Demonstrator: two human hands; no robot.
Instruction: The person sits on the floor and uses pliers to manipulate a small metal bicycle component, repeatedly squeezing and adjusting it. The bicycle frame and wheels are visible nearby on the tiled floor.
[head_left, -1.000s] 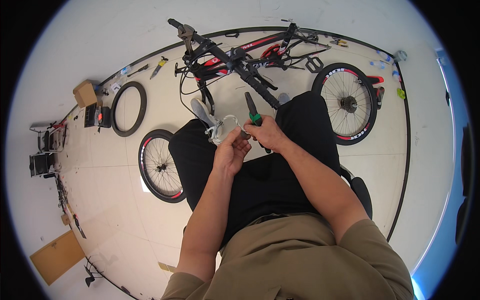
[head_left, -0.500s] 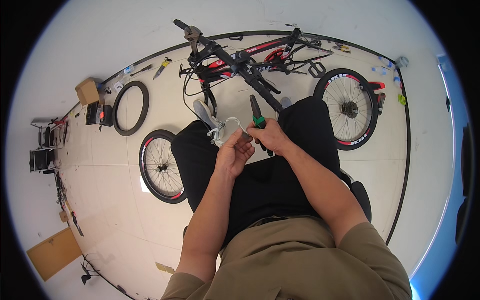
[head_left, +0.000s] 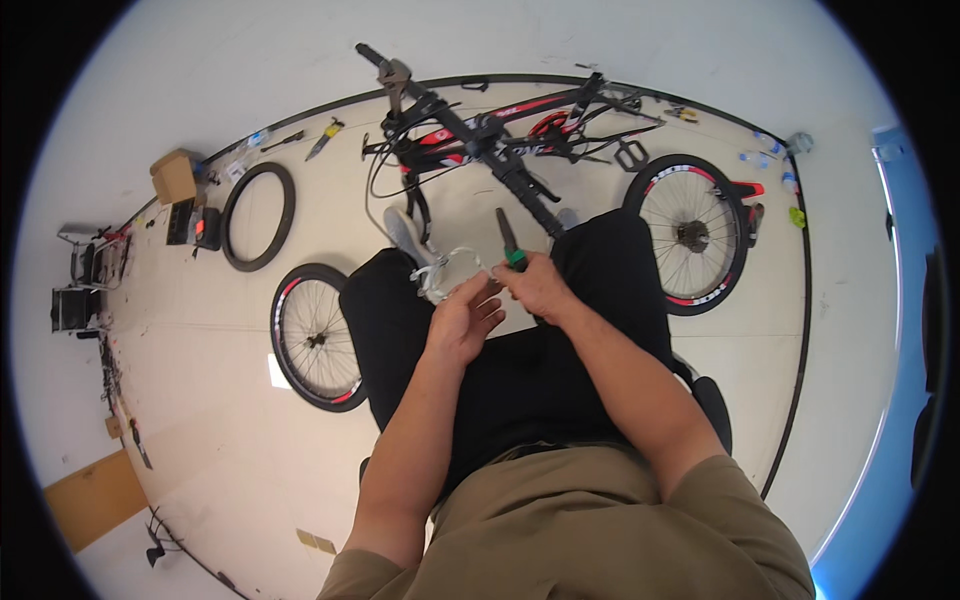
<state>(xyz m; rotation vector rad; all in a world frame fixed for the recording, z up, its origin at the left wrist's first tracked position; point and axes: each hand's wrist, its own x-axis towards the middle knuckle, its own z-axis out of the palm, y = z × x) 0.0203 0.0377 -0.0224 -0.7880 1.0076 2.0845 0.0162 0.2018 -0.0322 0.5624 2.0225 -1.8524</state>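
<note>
My right hand [head_left: 541, 286] is closed round a pair of pliers [head_left: 507, 232] with green and black handles; the dark jaws point away from me. In my left hand [head_left: 464, 322], thumb and index finger pinch the end of a whitish looped cable [head_left: 458, 252] right beside the right hand's fingertips. The cable's loops hang over my left knee and near my shoe [head_left: 402, 236]. Exactly what lies between the two sets of fingertips is hidden. Both hands are above my lap, between my knees.
Beyond my knees stands a black and red bicycle frame [head_left: 452, 150] without wheels, an adjustable wrench [head_left: 395, 84] on its handlebar. A wheel lies left [head_left: 317, 340], another right [head_left: 690, 236]. A loose tyre [head_left: 259, 217], an open cardboard box [head_left: 177, 178] and tools lie further left.
The view has shifted slightly. The pliers have turned a little in my right hand, and their lower handle is now hidden. Both hands stay close together at the cable.
</note>
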